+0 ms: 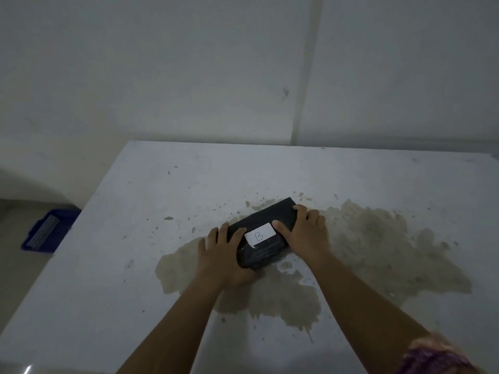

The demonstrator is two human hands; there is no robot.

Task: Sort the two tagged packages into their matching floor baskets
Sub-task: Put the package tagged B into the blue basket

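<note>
Hands (pixel 226 255) clasped round package (pixel 263 233)

- A white table (pixel 270 171) fills most of the view, seen from above and slightly tilted, with its far edge close to the wall.
- A large, irregular brownish stain (pixel 378 238) spreads across the middle and right of the tabletop, with smaller dark specks scattered around it.
- A pale grey wall (pixel 162 76) rises behind the table, marked by a lighter vertical seam (pixel 307 76) running from top to bottom, right of centre.
- A small dark smudge (pixel 285 92) sits on the wall just left of that seam.
- A strip of dull grey floor (pixel 16 265) shows to the left of the table.
</note>
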